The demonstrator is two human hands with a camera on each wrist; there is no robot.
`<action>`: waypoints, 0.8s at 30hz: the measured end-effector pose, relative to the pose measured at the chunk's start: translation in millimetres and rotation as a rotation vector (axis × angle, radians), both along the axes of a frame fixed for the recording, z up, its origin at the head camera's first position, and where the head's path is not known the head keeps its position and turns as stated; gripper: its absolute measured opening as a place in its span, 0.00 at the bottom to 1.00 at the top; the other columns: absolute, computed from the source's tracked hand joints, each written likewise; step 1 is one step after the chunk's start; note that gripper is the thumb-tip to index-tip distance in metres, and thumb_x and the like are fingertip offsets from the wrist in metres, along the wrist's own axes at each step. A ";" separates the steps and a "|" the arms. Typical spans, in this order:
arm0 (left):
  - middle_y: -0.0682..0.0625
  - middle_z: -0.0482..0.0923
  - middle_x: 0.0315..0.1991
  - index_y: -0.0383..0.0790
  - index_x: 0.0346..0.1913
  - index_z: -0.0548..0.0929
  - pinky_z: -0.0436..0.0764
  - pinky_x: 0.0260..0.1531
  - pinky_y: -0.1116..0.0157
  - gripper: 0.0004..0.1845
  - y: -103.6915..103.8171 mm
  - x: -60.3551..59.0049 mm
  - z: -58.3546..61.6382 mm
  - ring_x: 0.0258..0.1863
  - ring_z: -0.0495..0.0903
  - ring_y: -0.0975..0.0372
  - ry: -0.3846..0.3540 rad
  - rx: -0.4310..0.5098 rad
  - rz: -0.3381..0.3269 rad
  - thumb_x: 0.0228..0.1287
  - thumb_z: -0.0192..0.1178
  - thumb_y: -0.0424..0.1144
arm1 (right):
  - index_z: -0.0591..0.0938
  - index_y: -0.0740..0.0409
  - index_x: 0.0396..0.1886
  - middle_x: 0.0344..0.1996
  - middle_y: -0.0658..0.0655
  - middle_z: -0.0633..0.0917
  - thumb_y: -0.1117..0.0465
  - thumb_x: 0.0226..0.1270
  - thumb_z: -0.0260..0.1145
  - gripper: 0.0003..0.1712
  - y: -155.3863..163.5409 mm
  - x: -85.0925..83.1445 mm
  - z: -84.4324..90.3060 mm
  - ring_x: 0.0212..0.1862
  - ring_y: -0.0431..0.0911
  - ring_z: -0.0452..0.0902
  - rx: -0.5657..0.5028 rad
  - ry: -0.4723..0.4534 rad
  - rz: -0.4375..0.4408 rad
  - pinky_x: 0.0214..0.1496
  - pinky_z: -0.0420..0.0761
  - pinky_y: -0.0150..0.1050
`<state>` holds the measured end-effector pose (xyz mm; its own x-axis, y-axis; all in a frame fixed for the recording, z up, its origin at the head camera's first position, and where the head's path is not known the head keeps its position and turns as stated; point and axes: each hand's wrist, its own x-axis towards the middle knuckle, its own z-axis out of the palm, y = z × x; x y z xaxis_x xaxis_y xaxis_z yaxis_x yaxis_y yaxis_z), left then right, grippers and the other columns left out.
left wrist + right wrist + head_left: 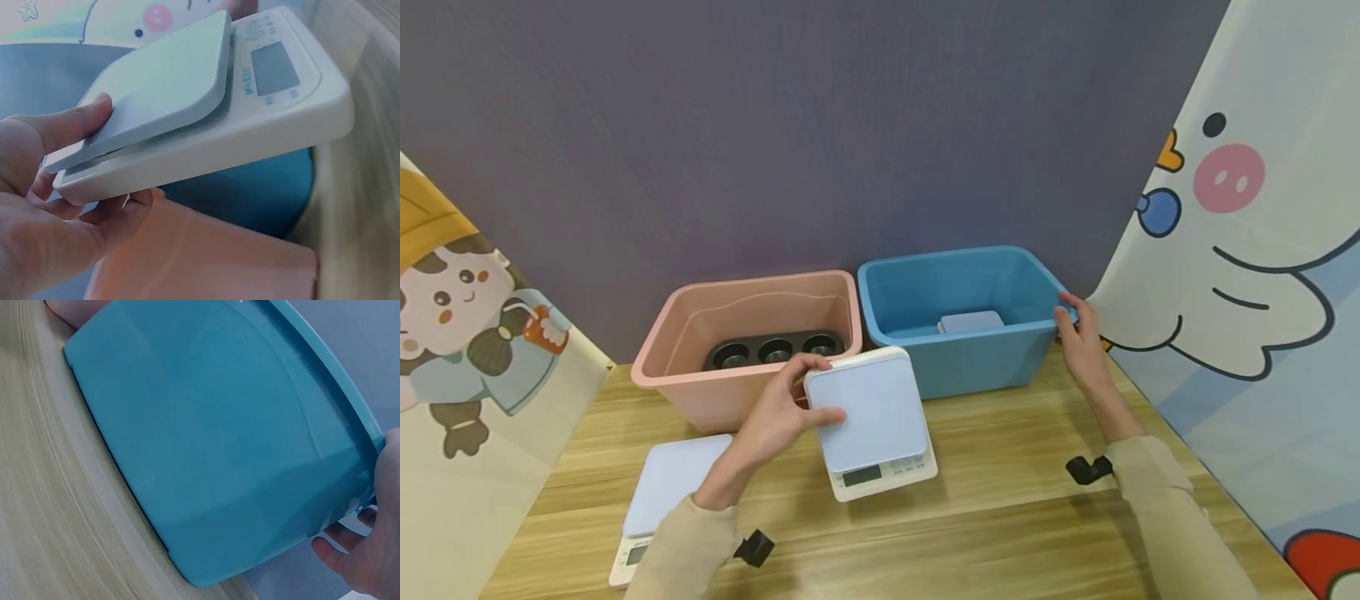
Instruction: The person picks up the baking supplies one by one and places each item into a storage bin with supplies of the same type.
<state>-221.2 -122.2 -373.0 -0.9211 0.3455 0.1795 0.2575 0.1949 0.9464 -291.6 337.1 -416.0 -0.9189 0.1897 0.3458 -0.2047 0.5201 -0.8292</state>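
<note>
My left hand [775,417] holds a white kitchen scale [872,412] by one edge, thumb on the pale platform and fingers underneath. The scale is tilted above the table in front of the two bins, and its display [275,69] faces the left wrist camera. At the right, my right hand [1081,342] grips the front right corner of the blue bin [977,367] by its rim. In the right wrist view the fingers [334,550] lie against the bin's side below the rim. Inside the blue bin lies a pale flat object [972,322], partly hidden by the front wall.
The pink bin [722,400] stands left of the blue one, with a dark muffin pan [775,352] inside. Another kitchen scale [673,483] lies on the wooden table [1000,500] at the left, partly covered by my left arm. A grey wall [880,133] rises behind the bins.
</note>
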 end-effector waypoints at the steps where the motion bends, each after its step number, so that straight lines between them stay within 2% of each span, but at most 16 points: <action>1: 0.40 0.73 0.59 0.41 0.55 0.70 0.85 0.36 0.61 0.31 1.6 0.3 4.0 0.43 0.82 0.51 0.008 0.007 0.002 0.50 0.76 0.29 | 0.57 0.51 0.78 0.72 0.65 0.55 0.39 0.79 0.41 0.36 0.1 0.1 0.2 0.40 0.48 0.65 0.001 -0.001 -0.002 0.41 0.70 0.26; 5: 0.40 0.73 0.57 0.41 0.55 0.71 0.85 0.35 0.61 0.30 7.2 -1.8 18.8 0.42 0.83 0.50 0.066 0.015 0.029 0.50 0.75 0.28 | 0.57 0.51 0.78 0.72 0.65 0.56 0.39 0.79 0.41 0.36 0.3 -0.1 0.8 0.40 0.47 0.65 0.002 0.000 -0.006 0.43 0.71 0.30; 10: 0.41 0.74 0.55 0.38 0.56 0.71 0.84 0.36 0.65 0.31 14.8 -10.0 35.2 0.41 0.81 0.52 0.120 0.025 0.080 0.49 0.75 0.26 | 0.57 0.52 0.78 0.72 0.65 0.56 0.41 0.80 0.41 0.35 0.0 -0.6 1.4 0.39 0.43 0.64 -0.001 -0.004 -0.010 0.42 0.71 0.28; 15: 0.43 0.74 0.59 0.38 0.58 0.71 0.84 0.38 0.65 0.33 20.9 -21.0 50.5 0.45 0.81 0.52 0.117 0.058 0.111 0.49 0.75 0.26 | 0.57 0.58 0.77 0.71 0.68 0.56 0.45 0.81 0.42 0.34 -7.0 6.0 11.4 0.37 0.40 0.63 -0.025 -0.012 0.009 0.40 0.69 0.24; 19: 0.43 0.74 0.60 0.38 0.59 0.69 0.85 0.39 0.63 0.33 25.0 -28.8 63.8 0.49 0.80 0.51 0.114 0.108 0.104 0.51 0.73 0.24 | 0.57 0.63 0.76 0.70 0.71 0.56 0.49 0.82 0.43 0.32 -15.9 16.6 23.5 0.37 0.40 0.62 -0.030 -0.001 0.021 0.39 0.69 0.22; 24: 0.48 0.71 0.62 0.39 0.58 0.68 0.85 0.38 0.62 0.32 32.0 -37.1 78.7 0.48 0.80 0.52 0.126 0.156 0.101 0.52 0.72 0.23 | 0.57 0.64 0.76 0.69 0.71 0.57 0.50 0.82 0.42 0.32 -20.5 23.5 29.6 0.37 0.43 0.62 -0.014 0.008 0.018 0.39 0.68 0.22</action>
<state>-258.2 -90.2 -294.3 -0.9167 0.2113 0.3392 0.3621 0.0798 0.9287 -268.2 316.6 -386.4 -0.9195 0.1780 0.3505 -0.2204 0.5048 -0.8346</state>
